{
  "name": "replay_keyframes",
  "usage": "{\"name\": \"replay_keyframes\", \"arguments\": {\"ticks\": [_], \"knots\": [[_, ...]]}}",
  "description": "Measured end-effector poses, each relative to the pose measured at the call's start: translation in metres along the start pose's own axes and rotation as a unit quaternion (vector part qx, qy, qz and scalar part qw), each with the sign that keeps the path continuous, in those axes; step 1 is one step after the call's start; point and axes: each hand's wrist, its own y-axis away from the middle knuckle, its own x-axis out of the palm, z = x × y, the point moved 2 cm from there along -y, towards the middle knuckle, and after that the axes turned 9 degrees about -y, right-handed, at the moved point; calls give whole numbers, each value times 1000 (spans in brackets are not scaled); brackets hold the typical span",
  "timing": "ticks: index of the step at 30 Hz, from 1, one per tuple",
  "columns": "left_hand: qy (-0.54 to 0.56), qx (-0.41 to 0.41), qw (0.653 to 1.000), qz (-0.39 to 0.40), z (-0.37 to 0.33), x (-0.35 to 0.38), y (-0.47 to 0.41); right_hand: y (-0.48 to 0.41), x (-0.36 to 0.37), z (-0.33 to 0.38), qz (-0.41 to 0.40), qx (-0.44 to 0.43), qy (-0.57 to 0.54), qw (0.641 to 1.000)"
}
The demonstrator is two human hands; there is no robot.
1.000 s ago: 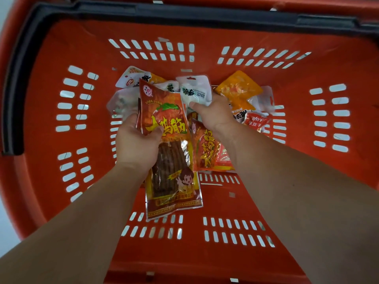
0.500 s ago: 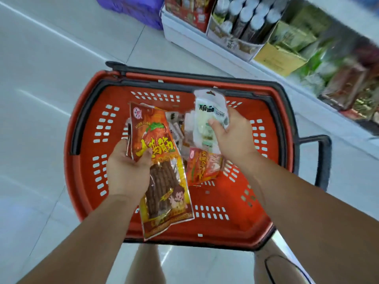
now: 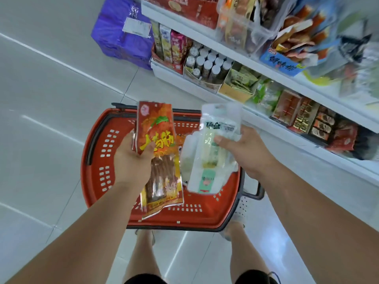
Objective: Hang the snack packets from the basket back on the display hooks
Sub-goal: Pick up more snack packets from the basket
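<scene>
**Two packets in the hands, above the basket**

The left hand (image 3: 132,160) grips a long red packet (image 3: 155,124) at its middle, with the thumb across the front. The right hand (image 3: 248,152) pinches a white packet (image 3: 203,175) near its upper part. The white packet hangs just to the right of the red one; I cannot tell if they touch. Both packets are held above the orange basket (image 3: 196,219), which stands on the floor (image 3: 51,99) below the hands, in front of the person's legs.

It seems the step in hand is to carry these two packets to the display. The next move would call for finding a free hook, then turning one packet so the hole at its top meets the hook's tip.

The shelves (image 3: 266,72) are above and to the right of the right hand, but no display hooks can be made out there. The far upper right is blurred. What remains in the basket is mostly hidden behind the two packets. The hanging holes are hard to see.
</scene>
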Motion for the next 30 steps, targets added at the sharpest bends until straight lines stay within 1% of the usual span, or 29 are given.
{"name": "replay_keyframes", "arguments": {"ticks": [2,4,6,9,11,14,15,17,19,22,25,28,30], "knots": [[-3,6,999,44,-3,12,-4,-1,-1,-5,43,28,-4,999],[-3,8,997,77,-4,22,-6,-6,-2,-13,67,47,8,997],[-11,16,997,74,-3,27,-10,-11,-5,-20,77,57,25,995],[-41,21,998,41,7,29,-18,-17,-11,-24,93,69,18,993],[-56,22,998,31,8,29,-22,-20,-14,-21,110,74,-7,991],[-37,23,997,63,1,32,-23,-23,-13,-16,135,88,-77,984],[-18,13,997,78,-2,33,-20,-24,-10,-15,132,97,-103,981],[7,-5,994,108,-9,39,-13,-27,-1,-16,100,104,-131,981],[41,-32,991,123,-15,41,-4,-30,8,-17,53,102,-118,986],[101,-103,982,119,-19,36,5,-34,14,-22,11,96,-96,991],[108,-157,974,125,-19,32,6,-35,22,-26,-10,105,-93,990],[110,-175,969,138,-19,36,6,-35,33,-37,-38,121,-89,988],[125,-186,966,133,-19,40,6,-35,40,-48,-54,135,-98,984]]}}
